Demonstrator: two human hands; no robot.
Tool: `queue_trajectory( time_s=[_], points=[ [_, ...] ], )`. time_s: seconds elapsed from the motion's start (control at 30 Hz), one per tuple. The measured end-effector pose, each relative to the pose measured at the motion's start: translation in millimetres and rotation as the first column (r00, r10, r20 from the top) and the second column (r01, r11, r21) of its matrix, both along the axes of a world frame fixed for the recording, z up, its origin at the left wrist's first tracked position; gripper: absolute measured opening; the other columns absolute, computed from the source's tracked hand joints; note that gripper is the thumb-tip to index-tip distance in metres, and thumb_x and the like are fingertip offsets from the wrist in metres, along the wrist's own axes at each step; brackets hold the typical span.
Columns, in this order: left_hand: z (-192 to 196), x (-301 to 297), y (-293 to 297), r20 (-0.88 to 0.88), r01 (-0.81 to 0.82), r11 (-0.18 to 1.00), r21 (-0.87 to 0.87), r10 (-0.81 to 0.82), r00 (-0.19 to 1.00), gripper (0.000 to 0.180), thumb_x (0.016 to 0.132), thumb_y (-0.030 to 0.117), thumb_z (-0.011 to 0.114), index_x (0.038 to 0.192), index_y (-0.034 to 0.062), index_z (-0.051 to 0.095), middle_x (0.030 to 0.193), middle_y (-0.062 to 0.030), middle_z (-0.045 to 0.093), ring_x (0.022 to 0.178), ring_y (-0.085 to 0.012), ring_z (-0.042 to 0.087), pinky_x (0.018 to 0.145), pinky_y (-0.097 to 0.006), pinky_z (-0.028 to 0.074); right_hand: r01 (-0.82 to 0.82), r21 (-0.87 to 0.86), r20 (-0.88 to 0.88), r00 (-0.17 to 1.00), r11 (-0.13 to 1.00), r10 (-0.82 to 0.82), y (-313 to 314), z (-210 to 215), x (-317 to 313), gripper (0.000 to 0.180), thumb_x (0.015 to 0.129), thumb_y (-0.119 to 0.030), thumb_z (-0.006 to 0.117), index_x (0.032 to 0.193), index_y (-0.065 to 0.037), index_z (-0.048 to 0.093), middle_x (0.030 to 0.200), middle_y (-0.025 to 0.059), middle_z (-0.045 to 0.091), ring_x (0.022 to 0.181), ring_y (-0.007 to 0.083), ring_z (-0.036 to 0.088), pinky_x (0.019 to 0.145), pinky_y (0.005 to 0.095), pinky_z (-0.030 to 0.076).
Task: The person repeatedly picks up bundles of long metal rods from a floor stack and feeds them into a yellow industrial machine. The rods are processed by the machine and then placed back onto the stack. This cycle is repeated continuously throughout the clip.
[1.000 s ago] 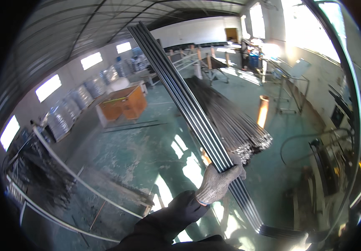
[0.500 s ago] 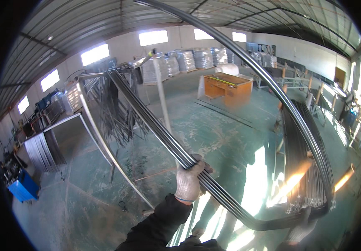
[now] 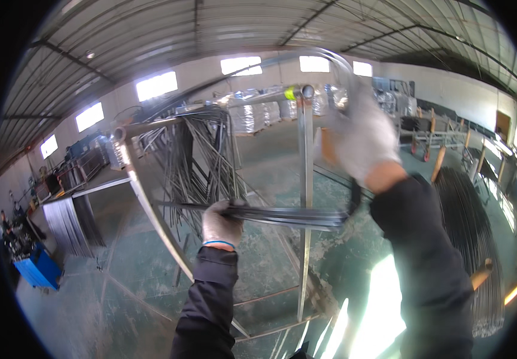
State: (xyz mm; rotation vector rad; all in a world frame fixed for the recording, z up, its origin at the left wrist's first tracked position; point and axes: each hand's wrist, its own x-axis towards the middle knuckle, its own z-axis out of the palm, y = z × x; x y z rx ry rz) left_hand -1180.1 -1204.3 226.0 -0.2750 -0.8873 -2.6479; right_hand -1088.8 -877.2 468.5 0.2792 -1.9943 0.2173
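A bundle of dark, bent metal rods (image 3: 288,216) is held up before me. My left hand (image 3: 222,225), in a pale work glove, is closed around its lower straight run. Raised on the right, my gloved right hand (image 3: 369,140) grips the bundle near its upright side; motion blurs the fingers. Past that hand the rods curve over at the top and run back to the left, also blurred. Just beyond stands a metal tube rack (image 3: 306,155), its crossbar carrying a tangle of hanging bent rods (image 3: 210,155).
At the left, a second rack holds a row of thin rods (image 3: 70,224) beside a blue machine box (image 3: 38,266). Many long dark rods (image 3: 468,233) hang at the right near wooden-coloured posts. Wrapped pallets (image 3: 246,118) line the far wall.
The rod bundle has swung up and left toward the rack. My right hand has risen from the lower right; my left hand has moved left. The rack now appears closer.
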Motion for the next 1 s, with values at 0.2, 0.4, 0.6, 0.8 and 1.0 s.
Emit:
queue_trajectory(
  time_s=[0.2,0.4,0.6,0.8,1.0],
  points=[
    [-71.1,30.8,-80.7,-0.158,0.087,0.993,-0.077,-0.098,0.983,0.035,0.111,0.02,0.062,0.139,0.0007,0.072,0.137,-0.0112,0.077,0.126,-0.0273,0.071,0.117,-0.046,0.052,-0.434,-0.012,-0.107,0.896,0.901,0.43,-102.1,-135.0,-8.7,0.051,0.1,-0.039,0.066,0.135,-0.003,0.07,0.134,0.0195,0.07,0.122,0.0361,0.069,0.1,0.0515,0.054],
    [-310.4,117.6,-29.4,0.707,0.315,0.946,0.076,-0.274,0.652,0.031,0.113,0.022,0.056,0.119,-0.0034,0.073,0.116,-0.0176,0.074,0.11,-0.0343,0.069,0.1,-0.048,0.057,-0.439,-0.215,0.783,0.456,0.872,0.423,-5.9,-353.0,57.6,0.055,0.106,-0.031,0.071,0.156,-0.007,0.063,0.139,0.0161,0.072,0.13,0.0328,0.067,0.109,0.0486,0.054],
    [-406.3,156.9,141.4,0.857,0.871,0.469,-0.15,-0.378,0.351,0.029,0.117,0.025,0.053,0.122,0.0047,0.073,0.109,-0.0112,0.074,0.11,-0.0309,0.07,0.104,-0.049,0.056,0.477,-0.425,0.871,0.448,0.77,0.203,203.3,-466.6,163.0,0.051,0.107,-0.028,0.071,0.154,-0.009,0.066,0.142,0.0182,0.075,0.134,0.0389,0.07,0.114,0.0477,0.056],
    [-271.0,103.6,310.9,0.799,0.767,0.601,-0.225,-0.337,0.499,0.016,0.108,0.011,0.062,0.122,0.0076,0.069,0.104,-0.0148,0.075,0.091,-0.0317,0.075,0.082,-0.048,0.065,0.811,-0.491,0.807,0.561,0.319,-0.184,398.3,-527.8,303.7,0.053,0.099,-0.031,0.082,0.144,-0.007,0.071,0.125,0.0165,0.083,0.115,0.036,0.08,0.104,0.0443,0.062],
    [-220.8,159.3,553.2,0.739,0.83,0.407,-0.381,-0.406,0.538,0.021,0.107,0.007,0.062,0.127,0.0022,0.066,0.105,-0.0169,0.075,0.089,-0.0316,0.076,0.083,-0.047,0.066,0.838,-0.542,0.81,0.54,0.056,-0.228,553.2,-573.0,398.0,0.049,0.096,-0.027,0.083,0.138,-0.004,0.073,0.115,0.018,0.084,0.109,0.0352,0.081,0.1,0.0434,0.062]
  ],
)
